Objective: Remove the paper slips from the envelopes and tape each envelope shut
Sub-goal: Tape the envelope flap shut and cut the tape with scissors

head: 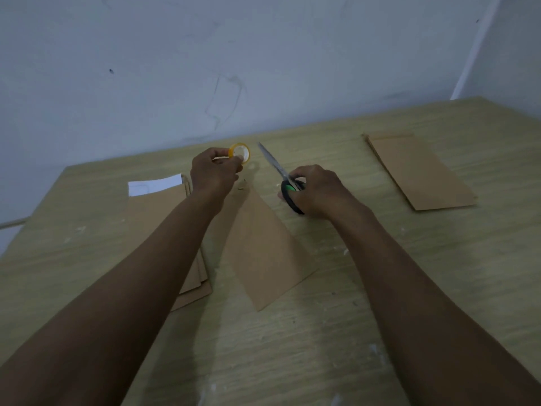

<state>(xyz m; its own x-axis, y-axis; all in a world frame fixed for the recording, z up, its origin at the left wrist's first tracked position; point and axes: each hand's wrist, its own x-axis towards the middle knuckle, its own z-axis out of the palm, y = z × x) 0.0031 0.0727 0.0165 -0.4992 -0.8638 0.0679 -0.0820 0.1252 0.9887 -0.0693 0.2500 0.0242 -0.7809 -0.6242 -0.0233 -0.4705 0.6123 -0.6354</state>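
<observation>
Head view, dim light. I see both arms stretched out over the desk (380,288), wood grain with pale scuffs, set against a white wall (263,68).

Left hand (212,174): grip clamped on a tape roll (240,152), yellow rim with a clear core, pinched between thumb and fingertips and held just above the desk near the far edge.

Right hand (317,191): grip clamped on scissors (281,178), fingers curled round the black-and-green handles, blades pointing up and left toward the roll. I cannot tell whether the blades are parted or together.

Centre envelope (263,253): brown, flat on the desk between the two forearms, lying at a slant, its far end just below the hands.

Left stack (158,212): several brown envelopes under the left forearm, edges fanned at the near end. A white slip (155,184) pokes out of the top end of the stack.

Right envelope (418,171): brown, flat, lying alone well apart from the others, with its flap folded at the far end.
</observation>
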